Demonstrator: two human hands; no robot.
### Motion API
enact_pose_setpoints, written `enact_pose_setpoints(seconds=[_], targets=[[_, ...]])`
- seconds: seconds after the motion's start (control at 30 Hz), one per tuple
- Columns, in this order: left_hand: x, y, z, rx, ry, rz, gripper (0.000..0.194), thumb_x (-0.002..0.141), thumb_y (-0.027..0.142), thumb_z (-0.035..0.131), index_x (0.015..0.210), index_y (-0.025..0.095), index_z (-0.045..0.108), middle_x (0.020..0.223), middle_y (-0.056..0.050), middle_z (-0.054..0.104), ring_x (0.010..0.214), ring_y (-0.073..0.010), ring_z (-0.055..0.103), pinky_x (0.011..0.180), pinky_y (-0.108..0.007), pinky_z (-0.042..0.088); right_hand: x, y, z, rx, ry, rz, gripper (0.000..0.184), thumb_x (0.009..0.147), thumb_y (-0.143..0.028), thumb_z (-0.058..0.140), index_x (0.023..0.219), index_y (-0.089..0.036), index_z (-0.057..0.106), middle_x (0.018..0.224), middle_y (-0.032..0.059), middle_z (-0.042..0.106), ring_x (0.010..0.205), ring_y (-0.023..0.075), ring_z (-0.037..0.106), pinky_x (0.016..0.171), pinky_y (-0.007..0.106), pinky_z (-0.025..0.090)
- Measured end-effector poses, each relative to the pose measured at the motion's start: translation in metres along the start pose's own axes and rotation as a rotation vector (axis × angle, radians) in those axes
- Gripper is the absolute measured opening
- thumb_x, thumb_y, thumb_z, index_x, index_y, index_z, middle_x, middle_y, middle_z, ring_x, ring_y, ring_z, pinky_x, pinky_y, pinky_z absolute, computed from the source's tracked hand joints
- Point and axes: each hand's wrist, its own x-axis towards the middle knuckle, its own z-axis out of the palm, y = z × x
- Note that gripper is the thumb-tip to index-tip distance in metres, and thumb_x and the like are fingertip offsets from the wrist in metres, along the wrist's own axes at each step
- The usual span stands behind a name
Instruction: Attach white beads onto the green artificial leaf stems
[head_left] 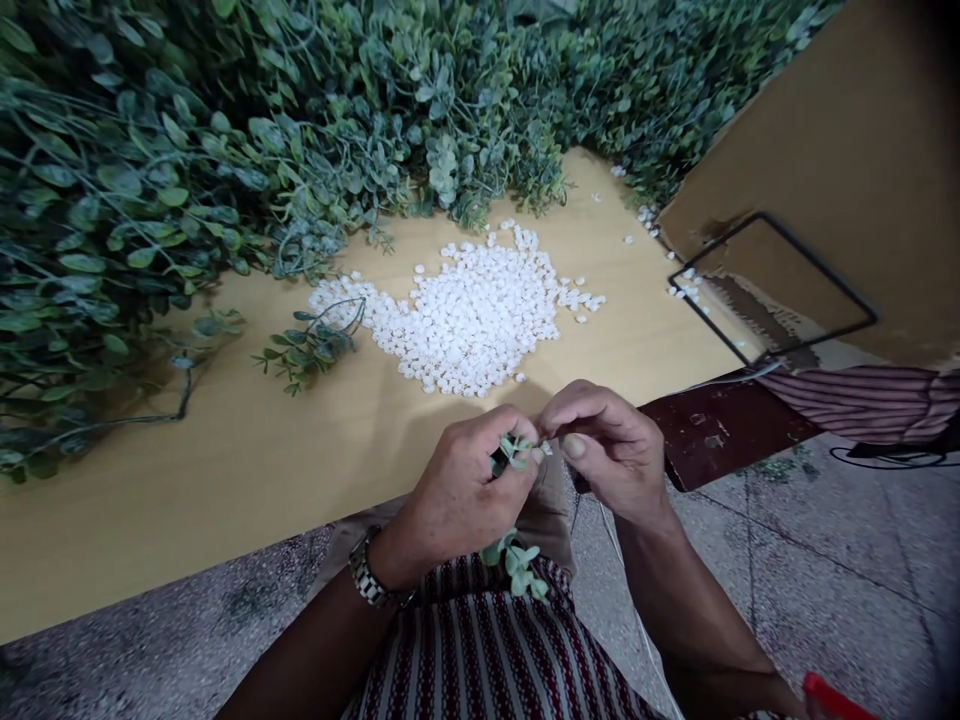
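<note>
Maroon-and-white striped cloth garment [480,655] sat nearest the camera, below both hands. Left hand [476,480] gripped a green, small-leaved sprig [514,452] at the near edge of the pale wood-coloured tabletop [225,490]; right hand [611,450] had thumb and forefinger curled by the sprig's tip, couldn't tell if pinching anything. Small white bead-like pieces [480,320] lay heaped beyond. Good handling likely called for steady stem, exposed tip, light fingertips, uncrushed leaves.

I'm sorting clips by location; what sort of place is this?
Probably a small artificial-plant workshop: heaped green leafy sprays on a pale wood-coloured table, a pile of small white plastic-looking pieces, and a pale-green leafy sprig in the left hand.
</note>
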Motion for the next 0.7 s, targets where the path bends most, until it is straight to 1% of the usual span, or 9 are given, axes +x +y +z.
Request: enact_pose_setpoints(seconds=[0.03,0.1,0.17,0.23,0.3,0.43,0.5,0.6,0.7], targets=[[0.000,0.000,0.001,0.016,-0.006,0.011,0.009,0.078,0.010,0.049,0.071,0.016,0.051,0.063,0.004,0.052,0.058,-0.0087,0.046,0.056,-0.019,0.038,0.003,-0.004,0.000,-0.033,-0.009,-0.038,0.011,0.082,-0.019,0.061,0.093,-0.020,0.063,0.077,0.0023,0.058,0.072,0.0149,0.054,0.061,0.028,0.044],[0.000,-0.002,0.003,0.065,0.005,0.048,0.014,0.077,0.011,0.049,0.066,0.017,0.044,0.060,0.004,0.047,0.056,-0.0087,0.043,0.053,-0.020,0.036,0.008,-0.011,-0.001,-0.103,-0.073,-0.103,0.016,0.080,-0.018,0.063,0.096,-0.019,0.063,0.079,0.0028,0.059,0.075,0.0156,0.055,0.063,0.029,0.045],[0.000,-0.003,0.005,0.124,0.017,0.086,0.021,0.076,0.011,0.050,0.062,0.018,0.036,0.056,0.006,0.039,0.052,-0.0082,0.037,0.050,-0.021,0.031,0.011,-0.017,0.001,-0.167,-0.131,-0.135,0.014,0.078,-0.014,0.064,0.091,-0.019,0.064,0.077,0.0018,0.057,0.072,0.0143,0.055,0.062,0.028,0.045],[0.000,-0.002,0.006,0.178,0.007,0.102,0.024,0.075,0.009,0.048,0.062,0.019,0.031,0.055,0.006,0.036,0.051,-0.0082,0.034,0.049,-0.021,0.028,0.011,-0.019,0.003,-0.193,-0.124,-0.139,0.009,0.078,-0.011,0.064,0.084,-0.018,0.063,0.073,0.0008,0.054,0.069,0.0127,0.053,0.059,0.027,0.044],[0.000,-0.001,0.008,0.228,-0.019,0.093,0.022,0.073,0.007,0.047,0.064,0.019,0.032,0.057,0.006,0.039,0.052,-0.0088,0.035,0.049,-0.022,0.028,0.009,-0.019,0.004,-0.191,-0.106,-0.133,0.009,0.078,-0.008,0.062,0.080,-0.017,0.061,0.072,0.0004,0.053,0.067,0.0119,0.052,0.058,0.026,0.043],[0.001,0.004,0.010,0.335,-0.035,0.070,0.017,0.071,0.006,0.045,0.067,0.020,0.035,0.060,0.004,0.044,0.054,-0.0109,0.039,0.049,-0.023,0.028,0.005,-0.020,0.002,-0.201,-0.115,-0.083,0.010,0.078,-0.010,0.063,0.086,-0.016,0.060,0.073,0.0005,0.054,0.069,0.0116,0.052,0.061,0.027,0.042],[0.001,0.006,0.011,0.360,-0.040,0.066,0.017,0.072,0.007,0.046,0.067,0.020,0.035,0.060,0.003,0.044,0.054,-0.0111,0.038,0.049,-0.024,0.028,0.004,-0.022,0.001,-0.210,-0.134,-0.072,0.008,0.079,-0.010,0.062,0.084,-0.015,0.060,0.071,-0.0002,0.054,0.067,0.0105,0.051,0.060,0.026,0.041],[0.000,0.006,0.008,0.260,-0.029,0.050,0.012,0.075,0.010,0.050,0.071,0.019,0.042,0.063,0.003,0.047,0.055,-0.0108,0.041,0.051,-0.024,0.032,0.003,-0.022,0.001,-0.188,-0.106,-0.059,0.008,0.080,-0.008,0.060,0.078,-0.015,0.059,0.068,-0.0012,0.053,0.064,0.0095,0.050,0.058,0.025,0.040],[-0.002,0.002,0.005,0.033,0.040,0.096,0.009,0.076,0.013,0.056,0.081,0.018,0.051,0.070,0.001,0.053,0.062,-0.0113,0.049,0.057,-0.024,0.041,0.000,-0.017,0.005,-0.141,0.001,-0.025,0.010,0.081,-0.008,0.059,0.077,-0.017,0.059,0.068,-0.0016,0.052,0.063,0.0097,0.049,0.057,0.025,0.040]])
